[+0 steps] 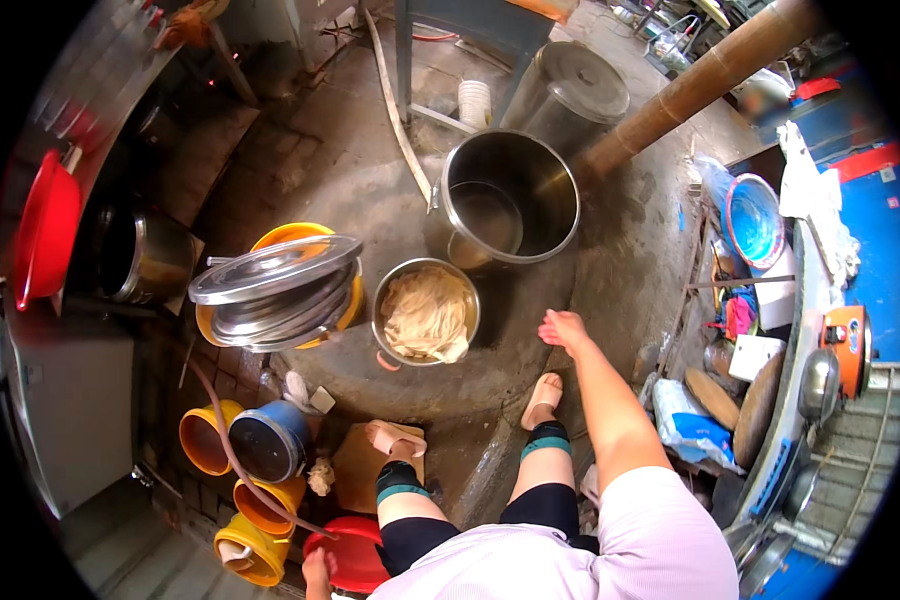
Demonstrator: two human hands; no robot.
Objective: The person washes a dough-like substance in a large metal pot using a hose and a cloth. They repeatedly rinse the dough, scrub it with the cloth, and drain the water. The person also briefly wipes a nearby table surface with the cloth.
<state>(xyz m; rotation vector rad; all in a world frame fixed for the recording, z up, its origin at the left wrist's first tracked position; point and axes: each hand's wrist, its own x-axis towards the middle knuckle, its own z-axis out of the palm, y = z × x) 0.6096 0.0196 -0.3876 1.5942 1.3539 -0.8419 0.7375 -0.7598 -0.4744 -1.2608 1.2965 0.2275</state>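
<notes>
My right hand (562,330) hangs over the concrete floor, right of a metal pot (477,300) filled with a pale, wrinkled, cloth-like mass (426,311). It touches nothing; its fingers are partly curled and nothing shows in them. My left hand (320,566) is low in the view, in front of a red plastic basin (356,555); it is blurred, and whether it holds anything is unclear. Behind the filled pot stands a large, deep steel pot (576,225) with some liquid at its bottom. To the left, metal lids (277,274) are stacked on a yellow plastic container (292,232).
Yellow buckets (251,551) and a blue bucket (274,439) stand at the lower left, with a hose (244,476) across them. A slanted bamboo pole (690,90) stands beside a lidded metal container (581,79). A cluttered shelf (799,300) lies at the right.
</notes>
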